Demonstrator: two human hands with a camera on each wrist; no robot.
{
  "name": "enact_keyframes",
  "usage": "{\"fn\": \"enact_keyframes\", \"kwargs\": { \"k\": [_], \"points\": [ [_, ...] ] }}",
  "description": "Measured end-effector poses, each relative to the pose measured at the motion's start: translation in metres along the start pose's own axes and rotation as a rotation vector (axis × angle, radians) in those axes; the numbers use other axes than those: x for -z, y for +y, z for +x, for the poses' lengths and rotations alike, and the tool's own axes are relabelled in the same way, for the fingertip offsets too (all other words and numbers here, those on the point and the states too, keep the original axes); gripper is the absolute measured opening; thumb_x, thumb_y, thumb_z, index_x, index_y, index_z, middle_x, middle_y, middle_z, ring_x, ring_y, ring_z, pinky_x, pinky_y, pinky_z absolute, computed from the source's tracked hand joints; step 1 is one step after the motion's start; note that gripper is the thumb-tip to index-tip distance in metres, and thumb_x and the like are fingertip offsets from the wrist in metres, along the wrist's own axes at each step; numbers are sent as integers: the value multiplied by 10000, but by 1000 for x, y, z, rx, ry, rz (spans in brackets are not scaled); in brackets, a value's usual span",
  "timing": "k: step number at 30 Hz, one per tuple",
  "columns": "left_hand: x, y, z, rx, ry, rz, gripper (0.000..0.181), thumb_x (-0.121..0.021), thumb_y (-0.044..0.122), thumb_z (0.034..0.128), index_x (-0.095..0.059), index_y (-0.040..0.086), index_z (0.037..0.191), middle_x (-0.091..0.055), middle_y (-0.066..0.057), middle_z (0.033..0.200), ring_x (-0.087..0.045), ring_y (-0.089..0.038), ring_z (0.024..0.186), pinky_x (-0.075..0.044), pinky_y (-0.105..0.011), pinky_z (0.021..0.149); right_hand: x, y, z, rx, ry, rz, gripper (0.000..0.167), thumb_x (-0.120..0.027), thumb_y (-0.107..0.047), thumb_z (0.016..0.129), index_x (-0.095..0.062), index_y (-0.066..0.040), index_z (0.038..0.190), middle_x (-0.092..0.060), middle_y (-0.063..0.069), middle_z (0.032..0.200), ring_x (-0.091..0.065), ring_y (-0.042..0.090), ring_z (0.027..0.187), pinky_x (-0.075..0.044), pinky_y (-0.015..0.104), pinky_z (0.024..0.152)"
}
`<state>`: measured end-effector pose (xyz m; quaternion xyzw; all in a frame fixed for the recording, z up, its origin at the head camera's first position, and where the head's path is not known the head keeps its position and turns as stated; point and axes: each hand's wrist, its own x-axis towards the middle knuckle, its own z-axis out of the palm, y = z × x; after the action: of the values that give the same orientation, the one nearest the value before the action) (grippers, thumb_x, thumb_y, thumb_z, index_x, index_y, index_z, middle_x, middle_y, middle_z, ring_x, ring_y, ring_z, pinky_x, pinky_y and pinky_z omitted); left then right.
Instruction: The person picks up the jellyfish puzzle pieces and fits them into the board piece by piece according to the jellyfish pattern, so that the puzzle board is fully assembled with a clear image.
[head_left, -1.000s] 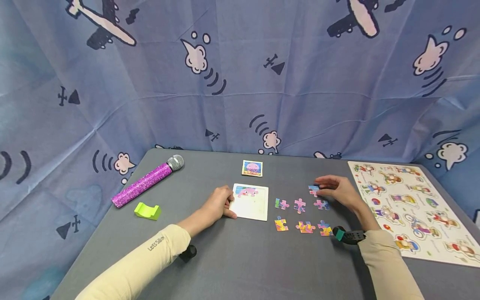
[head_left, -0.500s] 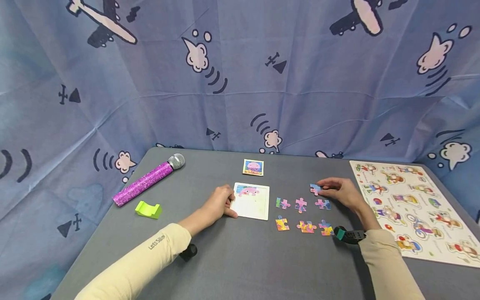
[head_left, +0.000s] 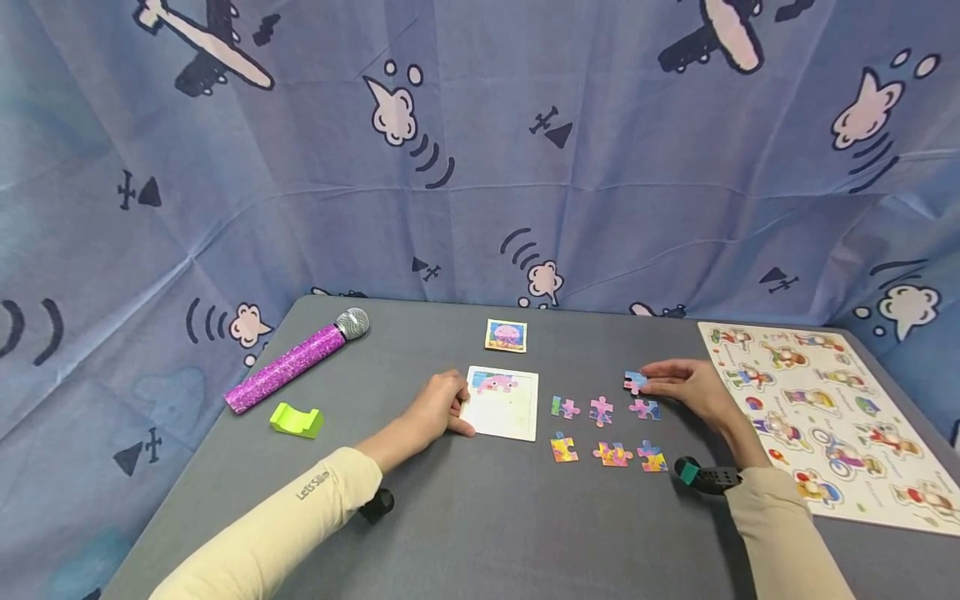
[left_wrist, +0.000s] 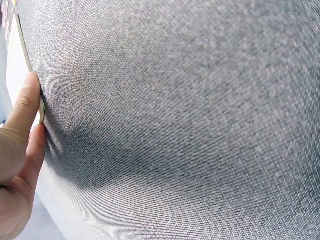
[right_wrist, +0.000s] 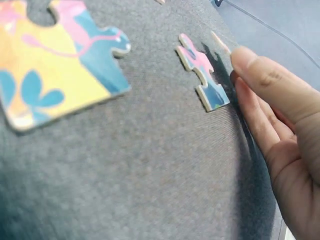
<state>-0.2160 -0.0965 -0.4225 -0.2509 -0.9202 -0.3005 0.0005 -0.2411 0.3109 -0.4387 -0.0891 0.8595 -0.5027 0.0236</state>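
Observation:
My left hand (head_left: 437, 406) holds the left edge of a white puzzle tray (head_left: 504, 421), its thumb near the lower corner; the left wrist view shows the fingers on the tray's edge (left_wrist: 17, 65). Joined pieces with a pink animal's face (head_left: 496, 383) fill the tray's upper left. Between thumb and fingers, my right hand (head_left: 688, 387) pinches a blue puzzle piece (head_left: 634, 382), which appears raised off the table. In the right wrist view only a thin edge of that puzzle piece (right_wrist: 221, 43) shows. Below it lies a pink and blue piece (head_left: 645, 409).
Several loose pieces (head_left: 612, 454) lie in two rows right of the tray. A small jellyfish picture card (head_left: 506, 335) is behind it. At left are a purple glitter microphone (head_left: 292, 363) and a green curved block (head_left: 296, 421). A large picture board (head_left: 840, 417) covers the right side.
My right hand has shifted slightly to the right, and the blue piece has moved with it, tilting a little. My left hand and the tray stay in place.

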Motion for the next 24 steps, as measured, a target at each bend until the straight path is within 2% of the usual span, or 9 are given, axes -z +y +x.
{"fn": "enact_keyframes", "kwargs": {
  "k": [7, 14, 19, 24],
  "points": [
    [-1, 0, -1, 9, -1, -3, 450, -934, 149, 562, -591, -33, 790, -476, -49, 716, -438, -112, 633, -391, -208, 571, -3, -3, -4, -37, 30, -1, 452, -782, -152, 803, -624, 125, 1123, -712, 109, 1014, -625, -54, 860, -492, 136, 737],
    [0, 1, -1, 2, -6, -15, 442, -930, 144, 571, -577, -31, 772, -468, -57, 707, -422, -112, 625, -381, -207, 563, -10, -8, -5, 12, 28, 80, 415, -781, -85, 791, -622, 154, 1091, -728, -5, 955, -644, -27, 864, -501, 155, 750],
    [-1, 0, 0, 17, -14, 4, 444, -930, 168, 577, -588, -24, 784, -470, -47, 713, -430, -111, 630, -391, -210, 571, -17, -14, -3, 25, 4, 106, 411, -790, -88, 779, -632, 140, 1082, -726, -44, 944, -655, -3, 868, -505, 164, 755],
    [-2, -2, 1, 15, -13, 9, 448, -933, 170, 571, -588, -19, 783, -469, -37, 714, -428, -108, 630, -388, -208, 570, -23, -19, -2, 64, -18, 140, 371, -786, -51, 771, -641, 143, 1052, -729, -27, 937, -670, 29, 860, -519, 186, 742]
  ]
}}
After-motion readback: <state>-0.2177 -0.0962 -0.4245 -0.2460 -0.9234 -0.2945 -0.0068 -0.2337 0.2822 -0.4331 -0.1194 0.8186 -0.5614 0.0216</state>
